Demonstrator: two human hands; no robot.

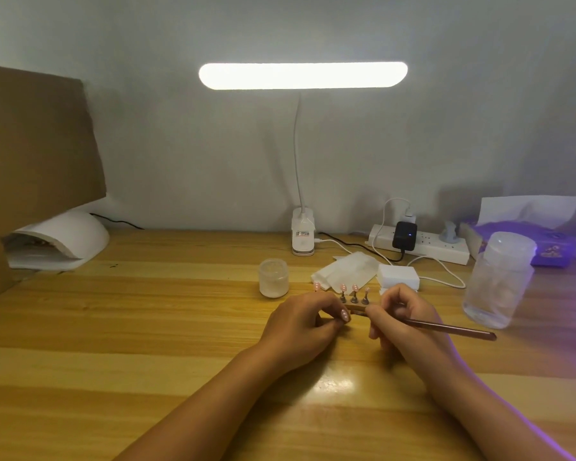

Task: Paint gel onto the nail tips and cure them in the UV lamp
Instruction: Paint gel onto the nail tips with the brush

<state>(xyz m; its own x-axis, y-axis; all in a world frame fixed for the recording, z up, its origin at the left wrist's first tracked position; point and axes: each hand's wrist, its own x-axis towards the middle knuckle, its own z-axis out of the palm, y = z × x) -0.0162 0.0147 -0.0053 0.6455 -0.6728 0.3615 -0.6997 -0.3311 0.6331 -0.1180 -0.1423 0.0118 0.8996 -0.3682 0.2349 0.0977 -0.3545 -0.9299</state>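
Note:
My left hand (pixel 305 322) pinches one pink nail tip (pixel 445 316) on its small stand, just in front of the holder bar (pixel 356 308). Several more pink nail tips (pixel 354 288) stand upright on pegs on that bar. My right hand (pixel 404 319) grips a thin brown brush (pixel 453 328), its handle pointing right and its tip hidden near the held nail. The white UV lamp (pixel 64 241) sits at the far left of the wooden table (pixel 147 327). A small frosted gel jar (pixel 273 278) stands left of the bar.
A clip-on desk lamp (pixel 302 236) shines at the back. A power strip (pixel 423 246) with plugs and cables lies at the back right. White wipes (pixel 398 274), a clear lidded jar (pixel 499 281), a tissue pack (pixel 532 239) and cardboard (pixel 34 154) stand around.

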